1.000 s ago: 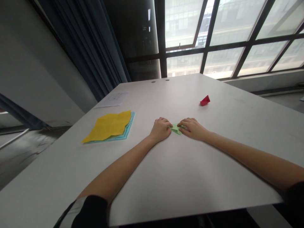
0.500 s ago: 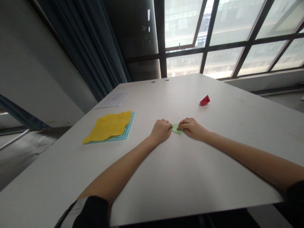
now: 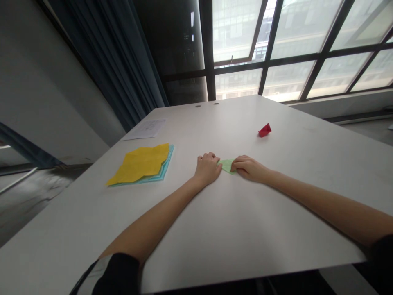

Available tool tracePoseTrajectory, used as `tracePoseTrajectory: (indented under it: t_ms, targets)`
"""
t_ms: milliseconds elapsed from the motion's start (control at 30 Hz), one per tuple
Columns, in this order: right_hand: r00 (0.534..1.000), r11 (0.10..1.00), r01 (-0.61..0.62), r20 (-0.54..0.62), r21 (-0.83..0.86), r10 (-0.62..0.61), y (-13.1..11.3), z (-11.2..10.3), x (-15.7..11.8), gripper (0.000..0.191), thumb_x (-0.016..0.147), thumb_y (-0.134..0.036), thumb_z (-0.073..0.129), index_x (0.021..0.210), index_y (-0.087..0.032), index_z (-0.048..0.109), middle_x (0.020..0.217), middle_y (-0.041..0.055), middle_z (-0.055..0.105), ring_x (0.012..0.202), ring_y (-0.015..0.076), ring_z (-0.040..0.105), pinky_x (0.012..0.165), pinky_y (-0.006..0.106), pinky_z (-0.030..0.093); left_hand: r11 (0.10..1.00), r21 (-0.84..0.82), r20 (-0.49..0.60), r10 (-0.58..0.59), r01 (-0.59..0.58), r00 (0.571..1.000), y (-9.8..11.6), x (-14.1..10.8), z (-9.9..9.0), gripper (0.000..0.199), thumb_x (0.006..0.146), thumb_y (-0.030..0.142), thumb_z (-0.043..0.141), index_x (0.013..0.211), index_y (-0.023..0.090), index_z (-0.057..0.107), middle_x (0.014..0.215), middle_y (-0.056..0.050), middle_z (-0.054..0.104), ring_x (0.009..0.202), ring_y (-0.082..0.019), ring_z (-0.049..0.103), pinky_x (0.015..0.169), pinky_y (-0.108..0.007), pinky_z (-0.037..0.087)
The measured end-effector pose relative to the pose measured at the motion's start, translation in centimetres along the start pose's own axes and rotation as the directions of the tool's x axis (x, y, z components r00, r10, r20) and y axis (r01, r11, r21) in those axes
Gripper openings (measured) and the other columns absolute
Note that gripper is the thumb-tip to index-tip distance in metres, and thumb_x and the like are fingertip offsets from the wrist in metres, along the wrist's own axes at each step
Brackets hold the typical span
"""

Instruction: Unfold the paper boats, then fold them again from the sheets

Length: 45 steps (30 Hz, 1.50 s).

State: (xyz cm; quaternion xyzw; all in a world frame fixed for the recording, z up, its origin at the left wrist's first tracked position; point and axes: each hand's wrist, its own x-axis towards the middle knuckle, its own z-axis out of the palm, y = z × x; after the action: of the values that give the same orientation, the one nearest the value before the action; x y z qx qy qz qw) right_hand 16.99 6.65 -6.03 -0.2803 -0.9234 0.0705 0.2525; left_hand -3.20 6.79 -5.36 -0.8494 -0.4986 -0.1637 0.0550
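Observation:
A small folded piece of light green paper [image 3: 226, 165] lies on the white table between my two hands. My left hand [image 3: 208, 167] has its fingers closed at the paper's left corner. From the other side, my right hand [image 3: 248, 167] pinches and presses the right edge with thumb and fingertips. Both hands rest low on the tabletop, and their fingers cover the ends of the paper. Beyond my right hand stands a small folded red paper shape [image 3: 265, 130], apart from both hands.
On the left lies a yellow sheet [image 3: 139, 163] over a stack of light blue sheets [image 3: 166, 166]. Farther back is a white printed page [image 3: 145, 129]. The white table [image 3: 215, 229] ends near my body. A blue curtain [image 3: 123, 61] and windows stand behind.
My left hand has shifted slightly and its fingers have changed position on the green paper. My right hand has moved slightly right, and more of the paper's middle shows.

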Motion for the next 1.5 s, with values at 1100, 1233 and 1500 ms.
tracePoseTrajectory:
  t_ms: [1100,1233,1500]
  targets:
    - [0.783,0.701,-0.32,-0.239,0.637,0.574,-1.8,0.6,1.1,0.026,0.079,-0.025,0.052,0.105,-0.021,0.053,0.098,0.0064,0.066,0.086,0.0178,0.064,0.079,0.036,0.051,0.038,-0.992,0.116,-0.112,0.121,0.987,1.2,0.9,0.5,0.06,0.058,0.017,0.072,0.111,0.019,0.044,0.097,-0.006,0.059,0.07,-0.009,0.058,0.059,-0.02,0.046]
    - [0.802,0.694,-0.315,-0.209,0.647,0.559,-2.0,0.6,1.1,0.026,0.081,-0.032,0.052,0.105,-0.021,0.053,0.1,0.0068,0.065,0.087,0.0192,0.064,0.08,0.038,0.051,0.097,-0.985,0.133,-0.105,0.143,0.986,1.5,0.8,0.1,0.05,0.062,0.019,0.07,0.109,0.016,0.052,0.099,-0.007,0.057,0.073,-0.011,0.059,0.063,-0.023,0.048]
    - [0.832,0.761,-0.266,-0.257,0.592,0.491,-2.5,0.8,1.1,0.033,0.073,-0.038,0.063,0.1,-0.021,0.055,0.105,0.0077,0.059,0.088,0.0198,0.063,0.083,0.039,0.051,0.129,-0.981,0.122,-0.192,0.148,0.974,1.4,0.8,0.0,0.033,0.068,0.032,0.067,0.092,0.015,0.054,0.101,-0.005,0.058,0.069,-0.009,0.058,0.064,-0.023,0.048]
